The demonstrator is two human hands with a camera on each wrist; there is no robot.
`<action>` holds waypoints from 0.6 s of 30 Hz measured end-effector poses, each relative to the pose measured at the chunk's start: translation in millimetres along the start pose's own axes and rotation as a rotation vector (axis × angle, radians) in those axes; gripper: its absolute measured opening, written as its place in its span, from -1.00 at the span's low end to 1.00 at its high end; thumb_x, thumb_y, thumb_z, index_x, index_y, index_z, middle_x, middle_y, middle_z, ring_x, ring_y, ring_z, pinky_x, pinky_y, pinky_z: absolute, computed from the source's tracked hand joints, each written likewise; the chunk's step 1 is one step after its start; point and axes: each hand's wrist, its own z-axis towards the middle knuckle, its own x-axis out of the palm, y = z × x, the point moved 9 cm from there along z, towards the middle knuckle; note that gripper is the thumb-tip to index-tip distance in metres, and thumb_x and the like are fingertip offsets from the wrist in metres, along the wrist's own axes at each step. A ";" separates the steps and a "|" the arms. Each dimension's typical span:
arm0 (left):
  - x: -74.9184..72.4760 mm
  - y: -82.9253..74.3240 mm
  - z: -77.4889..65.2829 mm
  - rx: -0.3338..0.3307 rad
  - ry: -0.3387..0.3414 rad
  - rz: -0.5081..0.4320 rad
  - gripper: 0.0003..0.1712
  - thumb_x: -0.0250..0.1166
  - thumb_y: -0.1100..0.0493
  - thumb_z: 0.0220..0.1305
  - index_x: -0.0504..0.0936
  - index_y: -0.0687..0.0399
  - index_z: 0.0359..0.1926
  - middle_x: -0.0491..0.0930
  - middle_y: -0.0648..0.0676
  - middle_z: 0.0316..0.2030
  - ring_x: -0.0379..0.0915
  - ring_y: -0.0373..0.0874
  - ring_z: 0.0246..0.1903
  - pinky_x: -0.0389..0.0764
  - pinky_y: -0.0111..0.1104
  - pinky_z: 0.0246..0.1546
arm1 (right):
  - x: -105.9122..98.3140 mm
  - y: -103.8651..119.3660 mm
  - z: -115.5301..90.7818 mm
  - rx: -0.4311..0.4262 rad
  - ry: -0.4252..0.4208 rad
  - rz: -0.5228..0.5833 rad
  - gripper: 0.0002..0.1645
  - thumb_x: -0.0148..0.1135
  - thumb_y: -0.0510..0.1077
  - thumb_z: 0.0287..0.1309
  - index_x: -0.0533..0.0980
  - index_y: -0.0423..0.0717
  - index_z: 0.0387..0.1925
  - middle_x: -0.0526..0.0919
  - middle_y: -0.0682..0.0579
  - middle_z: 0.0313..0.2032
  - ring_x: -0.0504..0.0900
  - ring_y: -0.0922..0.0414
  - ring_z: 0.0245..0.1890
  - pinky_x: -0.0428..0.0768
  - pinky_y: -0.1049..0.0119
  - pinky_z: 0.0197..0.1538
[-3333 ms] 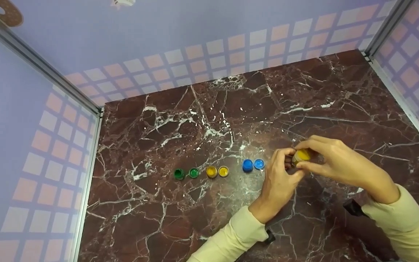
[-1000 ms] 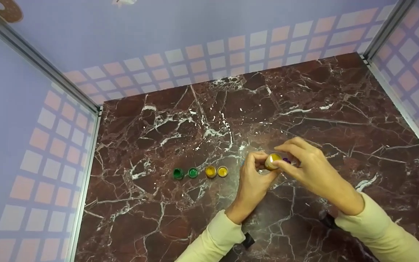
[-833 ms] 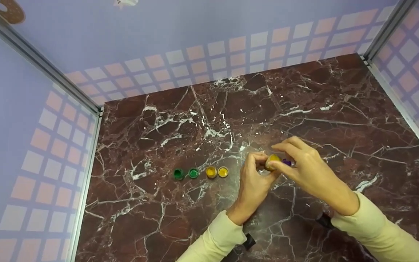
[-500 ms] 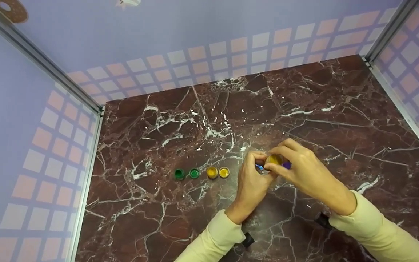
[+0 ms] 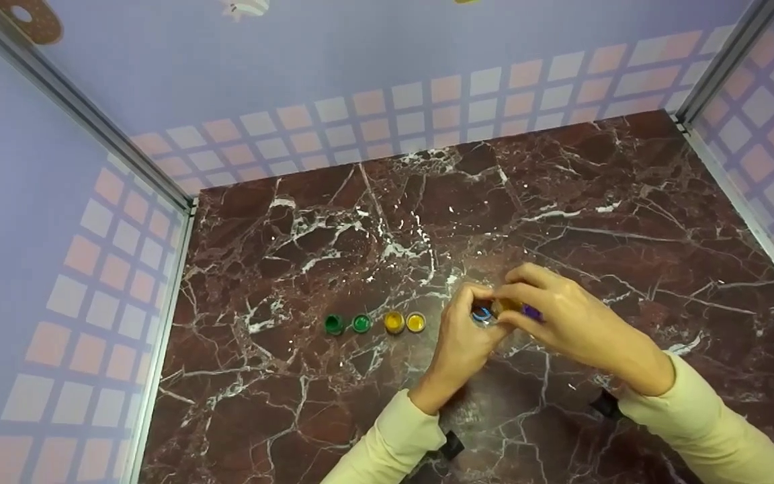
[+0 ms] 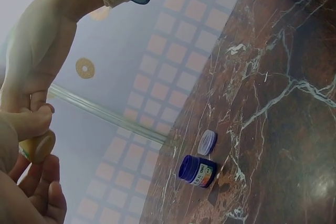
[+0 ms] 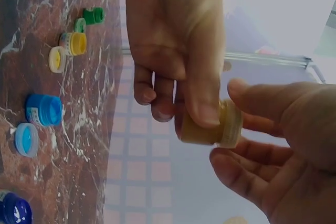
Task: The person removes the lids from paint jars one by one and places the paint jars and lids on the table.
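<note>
Both hands hold a small ochre-yellow paint jar (image 7: 197,132) raised above the table. My left hand (image 5: 461,339) grips its body, thumb lying along the side in the right wrist view. Thumb and fingers of my right hand (image 5: 562,316) come round the jar's pale screw lid (image 7: 231,124), fingertips right at its rim. From the head view the jar is mostly hidden between the hands. Near them on the table stand an open blue paint jar (image 7: 44,109) with its lid (image 7: 26,140) beside it, and an open purple-blue jar (image 6: 198,170) with its lid (image 6: 208,142).
Left of the hands, an open green paint jar (image 5: 333,325) and its lid (image 5: 361,323) stand in a row with an open yellow jar (image 5: 394,323) and its lid (image 5: 416,323). The dark red marbled table (image 5: 279,396) meets lilac walls (image 5: 360,60) at the back and sides.
Both hands have moved left with the yellow jar, now covering much of the blue jar and lid. Purple now shows beside the right hand. The right fingers have shifted on the jar's lid.
</note>
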 end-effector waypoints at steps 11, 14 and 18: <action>0.1 6.1 -0.5 -0.061 0.104 -0.063 -0.59 0.59 0.12 0.14 0.61 0.19 -0.09 0.62 0.03 -0.18 0.54 -0.20 -0.18 0.64 -0.33 -0.08 | 1.8 1.5 -0.7 -0.043 0.096 0.058 -0.59 0.49 -0.29 0.16 0.67 -0.17 0.08 0.61 0.01 0.02 0.60 0.19 -0.18 0.69 0.35 -0.20; -0.1 8.0 -0.7 -0.085 0.139 -0.105 -0.60 0.56 0.16 0.17 0.62 0.22 -0.06 0.63 0.06 -0.17 0.55 -0.21 -0.18 0.66 -0.35 -0.10 | 2.3 2.8 0.0 -0.065 0.103 0.065 -0.58 0.50 -0.34 0.13 0.67 -0.18 0.06 0.62 0.00 0.04 0.62 0.14 -0.11 0.70 0.32 -0.12; -1.2 7.6 -1.8 -0.097 0.188 -0.146 -0.59 0.54 0.23 0.17 0.62 0.26 0.00 0.65 0.09 -0.14 0.58 -0.20 -0.17 0.68 -0.31 -0.07 | 2.1 7.3 0.8 -0.104 0.096 0.092 -0.58 0.50 -0.39 0.08 0.68 -0.20 0.02 0.63 -0.03 0.05 0.63 0.06 -0.03 0.69 0.29 0.00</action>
